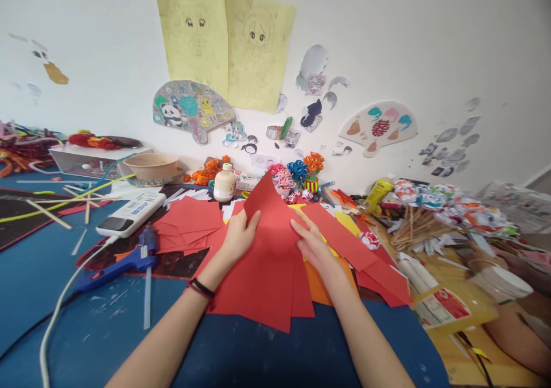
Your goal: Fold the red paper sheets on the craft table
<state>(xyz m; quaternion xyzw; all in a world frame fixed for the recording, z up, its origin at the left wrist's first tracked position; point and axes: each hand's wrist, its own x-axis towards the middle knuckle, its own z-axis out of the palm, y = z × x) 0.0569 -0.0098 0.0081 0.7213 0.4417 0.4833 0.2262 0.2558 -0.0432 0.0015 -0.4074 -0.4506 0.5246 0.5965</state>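
A red sheet of paper [272,213] is held up in front of me, tilted and slightly bent. My left hand [239,236] grips its left edge, thumb on the near face. On the opposite edge, the fingers of my right hand [310,241] are closed on the same sheet. Beneath both hands lie larger red paper sheets [258,296], overlapping one another. Smaller red paper pieces [193,221] are piled to the left. Long red paper strips [344,241] fan out to the right, with orange paper [338,279] partly under my right forearm.
A blue glue gun [129,262] and a white power strip [131,213] with cables lie left. A cream bottle [224,184] and craft flowers [297,171] stand behind the paper. At right are a yellow-liquid jug [458,305], flower sticks [413,224] and part of another person [527,342].
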